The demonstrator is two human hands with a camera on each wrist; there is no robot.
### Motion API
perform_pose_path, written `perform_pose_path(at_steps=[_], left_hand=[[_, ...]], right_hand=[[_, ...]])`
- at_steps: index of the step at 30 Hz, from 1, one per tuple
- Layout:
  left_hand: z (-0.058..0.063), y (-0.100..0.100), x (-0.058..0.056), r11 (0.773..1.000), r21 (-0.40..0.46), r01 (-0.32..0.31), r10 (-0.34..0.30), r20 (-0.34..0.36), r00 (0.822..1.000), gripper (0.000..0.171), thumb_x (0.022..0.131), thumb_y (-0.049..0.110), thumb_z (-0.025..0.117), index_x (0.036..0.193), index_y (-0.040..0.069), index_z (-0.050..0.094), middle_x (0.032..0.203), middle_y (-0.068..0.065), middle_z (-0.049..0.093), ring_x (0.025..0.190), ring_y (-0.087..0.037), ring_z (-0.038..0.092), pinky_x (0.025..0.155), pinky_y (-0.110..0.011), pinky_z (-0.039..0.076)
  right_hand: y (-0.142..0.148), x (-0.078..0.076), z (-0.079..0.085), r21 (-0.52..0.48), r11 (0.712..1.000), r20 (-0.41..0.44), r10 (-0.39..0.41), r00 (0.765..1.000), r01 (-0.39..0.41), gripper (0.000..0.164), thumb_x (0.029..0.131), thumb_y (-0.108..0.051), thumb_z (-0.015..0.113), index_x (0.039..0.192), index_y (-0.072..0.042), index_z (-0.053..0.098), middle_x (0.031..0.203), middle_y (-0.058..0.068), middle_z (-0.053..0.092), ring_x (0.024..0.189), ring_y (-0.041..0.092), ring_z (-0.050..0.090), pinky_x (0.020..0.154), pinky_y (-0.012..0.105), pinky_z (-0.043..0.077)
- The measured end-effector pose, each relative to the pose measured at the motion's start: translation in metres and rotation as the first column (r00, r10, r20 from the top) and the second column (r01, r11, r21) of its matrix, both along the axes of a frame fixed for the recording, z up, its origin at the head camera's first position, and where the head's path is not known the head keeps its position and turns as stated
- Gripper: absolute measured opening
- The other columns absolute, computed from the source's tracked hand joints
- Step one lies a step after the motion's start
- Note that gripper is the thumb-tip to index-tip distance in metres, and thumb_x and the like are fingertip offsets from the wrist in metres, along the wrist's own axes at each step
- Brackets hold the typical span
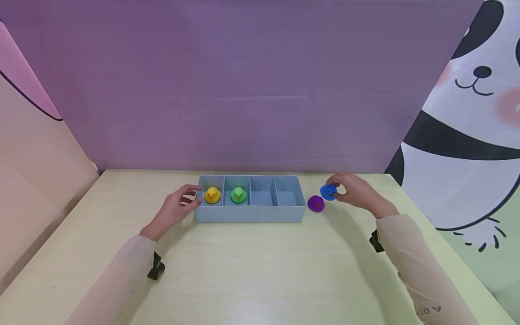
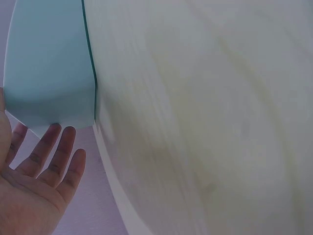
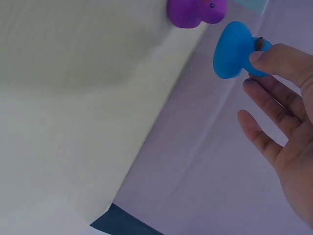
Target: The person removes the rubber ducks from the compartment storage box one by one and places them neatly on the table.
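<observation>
A light blue box [image 1: 249, 214] with several compartments in a row stands on the table. Its leftmost compartment holds a yellow rubber duck [image 1: 212, 195], and a green rubber duck [image 1: 238, 195] sits in the one beside it. My left hand [image 1: 180, 203] is at the box's left end, its relaxed fingers [image 2: 66, 152] against or very near the end wall. Right of the box, my right hand [image 1: 355, 192] pinches a blue rubber duck [image 3: 232, 51] by the head between thumb and fingers, held above the table. A purple rubber duck [image 1: 316, 203] rests on the table between the box and that hand.
The pale wooden table [image 1: 252, 271] runs back to a purple backdrop [image 1: 243, 90] just behind the box. A panda picture [image 1: 471, 171] covers the wall on the right. Each wrist carries a black strap mount [image 1: 156, 267].
</observation>
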State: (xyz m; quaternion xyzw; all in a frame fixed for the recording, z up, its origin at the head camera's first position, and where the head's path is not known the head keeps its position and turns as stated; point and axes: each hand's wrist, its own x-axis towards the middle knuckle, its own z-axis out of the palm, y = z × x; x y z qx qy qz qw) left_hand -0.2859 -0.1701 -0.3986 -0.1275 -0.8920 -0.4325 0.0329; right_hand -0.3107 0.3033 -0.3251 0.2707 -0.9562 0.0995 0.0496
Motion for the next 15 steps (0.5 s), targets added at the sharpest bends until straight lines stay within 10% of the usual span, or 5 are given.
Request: perform_pose_path(at_steps=[15], left_hand=[[0.000, 0.000, 0.000, 1.000, 0.008, 0.008, -0.008, -0.005, 1.000, 0.042, 0.090, 0.024, 0.058, 0.127, 0.010, 0.047, 0.122, -0.020, 0.054, 0.099, -0.031, 0.059, 0.085, -0.042, 0.052]], right_hand=[[0.027, 0.000, -0.024, -0.031, 0.999, 0.012, 0.008, 1.000, -0.008, 0.028, 0.070, 0.006, 0.070, 0.097, 0.003, 0.063, 0.090, 0.012, 0.063, 0.084, 0.028, 0.061, 0.079, 0.045, 0.052]])
